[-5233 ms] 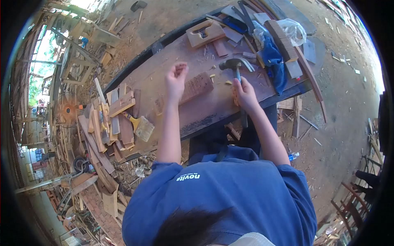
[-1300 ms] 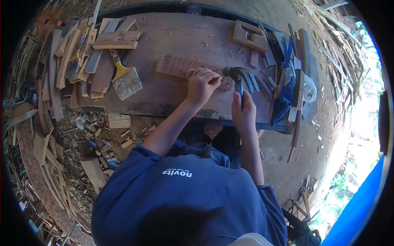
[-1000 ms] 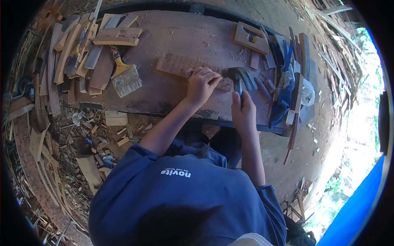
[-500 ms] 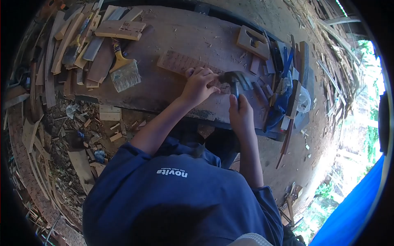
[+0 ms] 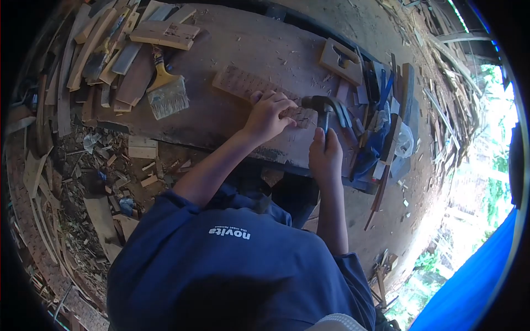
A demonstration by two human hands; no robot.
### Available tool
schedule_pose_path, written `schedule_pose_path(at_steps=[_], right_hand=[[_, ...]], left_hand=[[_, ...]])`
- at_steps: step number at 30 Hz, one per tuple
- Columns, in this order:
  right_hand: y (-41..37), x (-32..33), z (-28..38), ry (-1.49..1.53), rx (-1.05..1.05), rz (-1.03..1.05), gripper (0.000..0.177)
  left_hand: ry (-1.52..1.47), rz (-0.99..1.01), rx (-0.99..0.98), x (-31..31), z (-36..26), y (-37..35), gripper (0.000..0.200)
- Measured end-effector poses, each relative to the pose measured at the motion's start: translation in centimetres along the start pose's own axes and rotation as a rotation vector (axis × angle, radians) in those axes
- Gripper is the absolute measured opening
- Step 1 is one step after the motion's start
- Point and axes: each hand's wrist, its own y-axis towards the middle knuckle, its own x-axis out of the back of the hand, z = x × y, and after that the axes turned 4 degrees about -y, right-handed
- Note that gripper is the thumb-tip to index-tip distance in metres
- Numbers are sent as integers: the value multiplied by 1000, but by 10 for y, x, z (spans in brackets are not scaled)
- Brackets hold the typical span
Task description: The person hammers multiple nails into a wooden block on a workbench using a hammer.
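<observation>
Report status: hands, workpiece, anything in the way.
Left hand pinched shut atop reddish hole-dotted wooden strip. Right hand grips steel claw hammer, head beside strip. Nothing blocking.

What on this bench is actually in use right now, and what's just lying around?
In use:
left hand, fingers curled on the dotted wooden strip
right hand, gripping the claw hammer

Lying about:
paintbrush
wood offcuts
slotted wooden block
blue cloth
plastic bag

Outdoor woodworking shop: workbench [image 5: 243, 49], wood offcuts [image 5: 105, 60], hammer [image 5: 323, 106].
</observation>
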Motion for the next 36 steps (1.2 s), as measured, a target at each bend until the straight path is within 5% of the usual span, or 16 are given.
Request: schedule_pose_path(at_steps=[8,13,36], right_hand=[[3,4,6,-67,-17,-3,31],[4,-6,-4,-132,174,-59,30],[2,-4,8,-155,151,-41,28]], left_hand=[[-7,5,3,1,-1,1,39],[13,-4,9,2,-1,1,39],[37,32,16,0,-2,1,39]])
